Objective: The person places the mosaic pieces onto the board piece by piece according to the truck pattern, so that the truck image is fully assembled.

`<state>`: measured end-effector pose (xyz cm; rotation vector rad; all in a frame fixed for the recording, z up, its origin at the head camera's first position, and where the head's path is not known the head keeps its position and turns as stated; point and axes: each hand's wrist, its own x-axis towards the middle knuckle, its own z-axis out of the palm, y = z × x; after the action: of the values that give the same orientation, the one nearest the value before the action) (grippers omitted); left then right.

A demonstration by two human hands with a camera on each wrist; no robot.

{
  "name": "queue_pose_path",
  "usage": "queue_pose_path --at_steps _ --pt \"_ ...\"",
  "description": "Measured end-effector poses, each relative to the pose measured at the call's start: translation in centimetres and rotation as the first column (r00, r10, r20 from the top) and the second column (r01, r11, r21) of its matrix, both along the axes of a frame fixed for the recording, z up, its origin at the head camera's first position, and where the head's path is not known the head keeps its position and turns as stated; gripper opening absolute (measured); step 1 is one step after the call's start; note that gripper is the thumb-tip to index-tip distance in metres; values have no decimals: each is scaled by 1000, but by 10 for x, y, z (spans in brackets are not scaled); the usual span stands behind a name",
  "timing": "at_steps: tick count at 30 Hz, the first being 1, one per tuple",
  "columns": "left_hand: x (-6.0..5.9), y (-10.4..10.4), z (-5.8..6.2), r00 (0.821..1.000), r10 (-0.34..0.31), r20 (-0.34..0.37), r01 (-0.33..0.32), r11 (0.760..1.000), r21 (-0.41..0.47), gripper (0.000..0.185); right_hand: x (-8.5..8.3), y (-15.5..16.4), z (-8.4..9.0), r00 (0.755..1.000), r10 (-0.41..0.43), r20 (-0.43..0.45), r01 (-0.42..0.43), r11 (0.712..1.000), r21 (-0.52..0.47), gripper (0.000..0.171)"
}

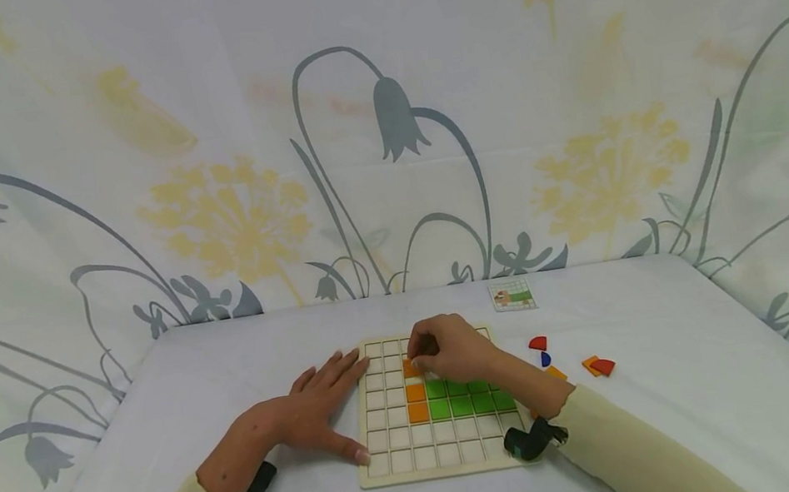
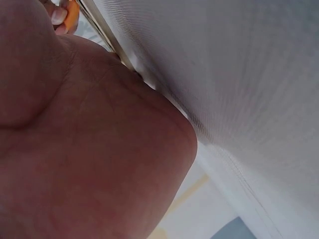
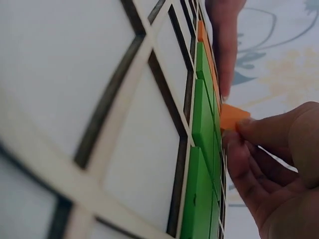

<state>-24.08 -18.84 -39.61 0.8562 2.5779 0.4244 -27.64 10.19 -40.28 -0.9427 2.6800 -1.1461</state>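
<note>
A pale wooden grid board lies on the white table, with two orange tiles stacked in one column and a block of green tiles to their right. My right hand pinches an orange tile over the cell above the orange ones; the right wrist view shows that orange tile held at my fingertips beside the green tiles. My left hand lies flat with fingers spread, touching the board's left edge. The left wrist view is mostly filled by my palm.
Loose pieces lie right of the board: a red piece, a blue and white one, an orange and red pair. A small pattern card sits behind the board. A flowered cloth backdrop rises behind the table.
</note>
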Motion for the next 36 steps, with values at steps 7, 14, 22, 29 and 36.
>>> queue_pose_path --at_steps 7,14,22,29,36 --pt "1 0 0 1000 4 -2 -4 1000 2 128 1 0 0 999 6 35 -6 1000 4 4" --pt "-1 -1 -2 1000 -3 3 3 1000 7 129 3 0 2 1000 19 5 -20 998 65 2" --pt "-1 -1 -2 1000 -6 -3 6 1000 11 129 6 1 1 998 38 -54 -33 994 102 7" --pt "0 -1 -1 1000 -2 -11 2 1000 -1 128 5 1 0 989 118 -86 -107 987 116 18" --pt "-1 0 -3 1000 -2 -11 2 1000 -1 128 7 3 1 991 106 -77 -96 987 129 20"
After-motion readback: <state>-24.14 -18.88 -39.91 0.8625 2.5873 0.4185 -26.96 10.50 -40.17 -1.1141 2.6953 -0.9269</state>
